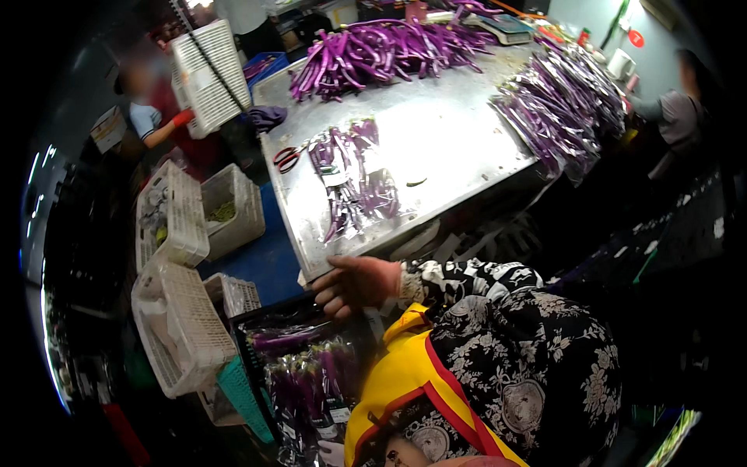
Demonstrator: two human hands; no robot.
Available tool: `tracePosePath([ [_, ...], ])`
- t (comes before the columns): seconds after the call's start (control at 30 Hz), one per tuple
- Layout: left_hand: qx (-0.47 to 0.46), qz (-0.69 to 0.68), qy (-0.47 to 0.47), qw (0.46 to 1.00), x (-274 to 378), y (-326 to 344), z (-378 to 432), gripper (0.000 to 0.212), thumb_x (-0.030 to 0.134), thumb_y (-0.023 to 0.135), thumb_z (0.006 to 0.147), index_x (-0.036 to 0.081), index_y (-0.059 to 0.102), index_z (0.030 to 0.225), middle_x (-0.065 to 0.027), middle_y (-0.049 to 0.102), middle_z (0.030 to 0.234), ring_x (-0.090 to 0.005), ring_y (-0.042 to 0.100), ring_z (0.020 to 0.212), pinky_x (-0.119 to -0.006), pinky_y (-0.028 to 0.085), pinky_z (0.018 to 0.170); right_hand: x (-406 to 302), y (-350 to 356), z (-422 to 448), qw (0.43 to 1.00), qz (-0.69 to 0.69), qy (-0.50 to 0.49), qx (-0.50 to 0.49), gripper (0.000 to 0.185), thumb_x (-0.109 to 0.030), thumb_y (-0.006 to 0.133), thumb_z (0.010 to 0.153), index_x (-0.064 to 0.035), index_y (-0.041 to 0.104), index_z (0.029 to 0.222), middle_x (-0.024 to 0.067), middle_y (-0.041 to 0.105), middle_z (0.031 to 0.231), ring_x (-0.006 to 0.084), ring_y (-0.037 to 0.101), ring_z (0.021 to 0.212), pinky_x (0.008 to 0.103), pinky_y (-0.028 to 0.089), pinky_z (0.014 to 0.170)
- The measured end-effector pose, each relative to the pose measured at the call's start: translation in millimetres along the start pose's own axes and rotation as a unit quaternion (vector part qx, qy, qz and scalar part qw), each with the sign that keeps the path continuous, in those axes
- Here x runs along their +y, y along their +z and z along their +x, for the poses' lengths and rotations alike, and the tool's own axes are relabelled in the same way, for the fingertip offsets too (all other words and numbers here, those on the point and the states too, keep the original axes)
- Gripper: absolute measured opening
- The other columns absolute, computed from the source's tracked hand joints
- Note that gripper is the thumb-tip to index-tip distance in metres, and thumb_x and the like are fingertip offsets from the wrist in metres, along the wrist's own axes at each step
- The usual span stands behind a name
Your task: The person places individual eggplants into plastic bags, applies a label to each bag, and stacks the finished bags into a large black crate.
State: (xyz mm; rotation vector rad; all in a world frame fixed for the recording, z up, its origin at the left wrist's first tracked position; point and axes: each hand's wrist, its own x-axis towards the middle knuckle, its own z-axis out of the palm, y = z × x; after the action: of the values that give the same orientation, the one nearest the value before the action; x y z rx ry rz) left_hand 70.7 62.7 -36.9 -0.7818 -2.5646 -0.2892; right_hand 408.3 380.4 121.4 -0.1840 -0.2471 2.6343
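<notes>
My right hand (359, 286) is held over the near corner of the metal table, fingers slightly bent and apart, with nothing in it. Below it is a dark crate (236, 321) holding bagged long purple eggplants (306, 373), some bearing white labels. At the picture's bottom edge, a pale shape on these bags may be part of my left hand (331, 452); most of it is hidden. On the metal table (271, 192), two clear bags of eggplants (350, 181) lie side by side. Red-handled scissors (286, 159) rest left of them.
Loose eggplants (373, 55) are heaped at the table's back, near a scale (505, 29). Bagged eggplants (560, 105) are piled at the right. White plastic crates (187, 327) stand at left. One person (154, 117) carries a white crate (213, 76); another person (680, 119) is far right.
</notes>
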Motion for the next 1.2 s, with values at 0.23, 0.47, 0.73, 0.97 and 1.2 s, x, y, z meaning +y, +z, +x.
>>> tracePosePath([
  [0.23, 0.016, 0.004, 0.008, 1.000, 13, -4, 9, 0.049, 0.037, 0.057, 0.091, -0.001, 0.053, 0.122, -0.0236, 0.054, 0.120, -0.0386, 0.052, 0.111, -0.047, 0.041, 0.096, -71, -18, -113, 0.945, -0.071, -0.302, 0.106, 0.075, -0.062, 0.038, 0.093, -0.0027, 0.039, 0.139, 0.0188, 0.050, 0.134, 0.0356, 0.055, 0.113, 0.0480, 0.036, 0.106],
  [0.47, 0.081, -0.008, 0.004, 0.997, 36, -21, 19, 0.049, 0.033, 0.057, 0.093, -0.002, 0.051, 0.126, -0.0244, 0.052, 0.124, -0.0389, 0.050, 0.114, -0.047, 0.040, 0.098, -192, -130, -241, 0.638, -0.238, -0.589, 0.435, 0.074, -0.044, 0.057, 0.092, 0.0055, 0.030, 0.141, 0.0231, 0.033, 0.146, 0.0323, 0.037, 0.133, 0.0409, 0.036, 0.108],
  [0.73, 0.201, -0.122, 0.029, 0.972, 127, -73, 38, 0.049, 0.029, 0.056, 0.094, -0.002, 0.048, 0.130, -0.0252, 0.049, 0.129, -0.0392, 0.048, 0.118, -0.046, 0.038, 0.100, -271, -207, -366, 0.279, -0.543, -0.361, 0.704, 0.091, -0.059, 0.056, 0.087, 0.0083, 0.028, 0.142, 0.0258, 0.029, 0.148, 0.0344, 0.026, 0.139, 0.0370, 0.021, 0.115],
  [0.97, 0.239, -0.250, 0.075, 0.935, 235, -124, 46, 0.049, 0.026, 0.055, 0.096, -0.003, 0.045, 0.135, -0.0260, 0.047, 0.134, -0.0395, 0.046, 0.122, -0.046, 0.037, 0.103, -286, -208, -376, 0.270, -0.606, -0.178, 0.727, 0.101, -0.047, 0.073, 0.074, 0.0002, 0.021, 0.146, 0.0232, 0.025, 0.149, 0.0333, 0.025, 0.139, 0.0361, 0.022, 0.115],
  [1.2, 0.143, -0.282, 0.252, 0.915, 305, -117, 53, 0.048, 0.020, 0.047, 0.099, -0.002, 0.037, 0.140, -0.0202, 0.039, 0.144, -0.0333, 0.038, 0.133, -0.042, 0.030, 0.110, -286, -195, -369, 0.187, -0.717, 0.036, 0.671, 0.109, -0.079, 0.057, 0.066, -0.0149, 0.024, 0.149, 0.0216, 0.021, 0.152, 0.0407, 0.016, 0.141, 0.0476, 0.013, 0.115],
])
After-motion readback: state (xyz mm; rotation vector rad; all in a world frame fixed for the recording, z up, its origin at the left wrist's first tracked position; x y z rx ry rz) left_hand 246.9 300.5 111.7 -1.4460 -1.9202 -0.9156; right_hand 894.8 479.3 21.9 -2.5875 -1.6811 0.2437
